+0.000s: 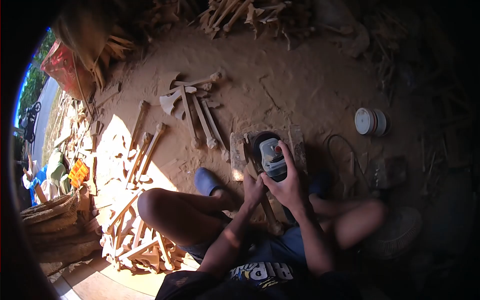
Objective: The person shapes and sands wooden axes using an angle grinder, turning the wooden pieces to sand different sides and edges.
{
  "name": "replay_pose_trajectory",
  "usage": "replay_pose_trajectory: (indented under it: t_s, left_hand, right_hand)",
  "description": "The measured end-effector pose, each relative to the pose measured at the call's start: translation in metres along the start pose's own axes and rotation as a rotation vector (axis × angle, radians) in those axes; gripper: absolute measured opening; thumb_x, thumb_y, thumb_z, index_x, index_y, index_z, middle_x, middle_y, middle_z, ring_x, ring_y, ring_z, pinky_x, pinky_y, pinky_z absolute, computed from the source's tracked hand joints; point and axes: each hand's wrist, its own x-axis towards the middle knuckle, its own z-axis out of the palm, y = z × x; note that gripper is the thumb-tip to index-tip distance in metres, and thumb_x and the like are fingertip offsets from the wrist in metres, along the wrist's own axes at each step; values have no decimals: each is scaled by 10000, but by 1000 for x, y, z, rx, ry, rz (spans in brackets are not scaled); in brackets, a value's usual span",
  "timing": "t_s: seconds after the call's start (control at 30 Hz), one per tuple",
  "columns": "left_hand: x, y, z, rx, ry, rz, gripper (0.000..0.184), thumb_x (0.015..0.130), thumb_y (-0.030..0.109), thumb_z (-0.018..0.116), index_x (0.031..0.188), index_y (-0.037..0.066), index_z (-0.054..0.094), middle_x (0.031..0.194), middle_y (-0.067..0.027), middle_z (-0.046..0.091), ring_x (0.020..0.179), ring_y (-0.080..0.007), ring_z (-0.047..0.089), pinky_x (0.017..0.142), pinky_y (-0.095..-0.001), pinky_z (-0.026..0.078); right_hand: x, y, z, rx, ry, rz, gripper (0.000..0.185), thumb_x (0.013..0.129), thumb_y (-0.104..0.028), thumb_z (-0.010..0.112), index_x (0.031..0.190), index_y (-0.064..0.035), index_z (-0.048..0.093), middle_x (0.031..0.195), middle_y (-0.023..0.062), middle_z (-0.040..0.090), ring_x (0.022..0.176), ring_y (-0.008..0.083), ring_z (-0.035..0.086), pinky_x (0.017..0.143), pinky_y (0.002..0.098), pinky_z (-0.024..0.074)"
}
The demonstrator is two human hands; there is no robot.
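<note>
My right hand (291, 187) is wrapped round an angle grinder (272, 156) with a pale, see-through-looking body and a red button near its front. The grinder's dark round disc (259, 140) lies over a worn block (295, 140) on the ground between my feet. My left hand (254, 189) grips a long bone (270, 216), whose upper end reaches onto the block beside the disc. The lower, knobbed end of the bone points toward my lap. Whether the disc touches the bone, I cannot tell.
Several loose bones (197, 112) lie ahead on the dusty floor. A sunlit heap of bones (145, 245) is by my right-angled left knee. More bones (240, 15) are piled at the far side. A whitish round container (367, 122) lies to the right, near a cable (345, 142).
</note>
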Motion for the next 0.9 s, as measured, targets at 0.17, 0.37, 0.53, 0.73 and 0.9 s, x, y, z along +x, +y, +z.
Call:
replay_pose_trajectory:
  t_s: [0.17, 0.37, 0.53, 0.73, 0.9]
  left_hand:
    - [-1, 0, 1, 61, 23, 55, 374, 973, 47, 634, 1335, 5, 552, 1195, -139, 691, 1106, -223, 669, 968, -381, 536]
    - [-3, 4, 2, 18, 14, 28, 371, 963, 94, 665, 1307, 6, 561, 1206, -141, 695, 1102, -220, 671, 957, -381, 540]
    - [0, 0, 3, 37, 21, 104, 359, 971, 120, 673, 1289, 2, 555, 1164, -149, 703, 1065, -216, 678, 935, -382, 544]
    - [-5, 4, 5, 113, 52, 72, 291, 1009, 128, 631, 1259, 13, 538, 1012, -141, 708, 873, -213, 696, 738, -378, 565]
    - [-5, 12, 6, 116, 38, 60, 308, 1024, 142, 625, 1276, 22, 497, 869, -97, 649, 677, -156, 644, 542, -336, 509]
  right_hand:
    - [6, -9, 3, -65, -19, -24, 928, 820, -153, 815, 1619, -54, 352, 1450, 258, 604, 1351, 360, 613, 1089, 404, 505]
    - [7, -10, 5, -95, -41, 7, 920, 819, -154, 814, 1614, -53, 363, 1445, 261, 608, 1334, 363, 624, 1082, 410, 510]
    - [7, -12, 8, -113, -26, 18, 916, 822, -157, 821, 1613, -61, 367, 1444, 260, 608, 1324, 360, 633, 1074, 414, 516]
    - [23, -15, 11, -110, -32, 25, 918, 828, -152, 824, 1619, -88, 362, 1451, 247, 608, 1315, 354, 640, 1065, 413, 527]
    - [45, -26, 15, -127, -56, 59, 930, 827, -113, 821, 1623, -77, 344, 1444, 252, 610, 1309, 349, 643, 1080, 414, 517]
